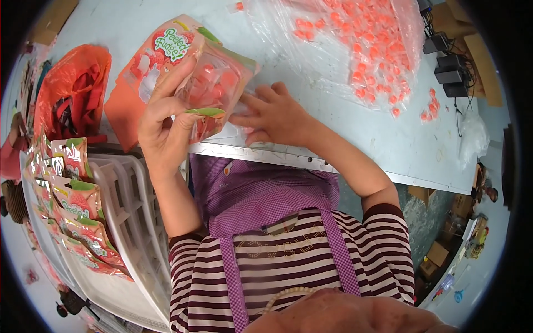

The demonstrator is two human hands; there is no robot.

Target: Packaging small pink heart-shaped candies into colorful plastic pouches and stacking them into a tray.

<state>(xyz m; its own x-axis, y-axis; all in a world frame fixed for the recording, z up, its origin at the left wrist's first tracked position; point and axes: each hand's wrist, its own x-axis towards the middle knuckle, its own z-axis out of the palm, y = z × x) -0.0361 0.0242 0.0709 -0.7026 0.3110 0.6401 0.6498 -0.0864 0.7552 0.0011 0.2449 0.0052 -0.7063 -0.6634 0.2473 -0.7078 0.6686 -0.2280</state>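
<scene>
My left hand (166,125) grips a candy pouch (214,89) near the table's front edge, with its thumb across the clear front. Through that clear part show several red candies in clear wrappers. Close to the pouch's right side is my right hand (275,116), its fingers spread and bent a little. A small reddish wrapped piece partly shows below those fingers; whether they touch it I cannot tell. Behind my left hand lie flat pink-and-green pouches (161,53) on the table, partly covered by the hand and the held pouch.
Many wrapped red candies (366,55) lie on a clear plastic sheet at the far right, with a few loose ones (430,105) beyond. Left stands a red plastic bag (72,83). Below it, a white plastic crate (119,183) sits beside filled pouches (83,222). Black adapters (451,72) line the right edge.
</scene>
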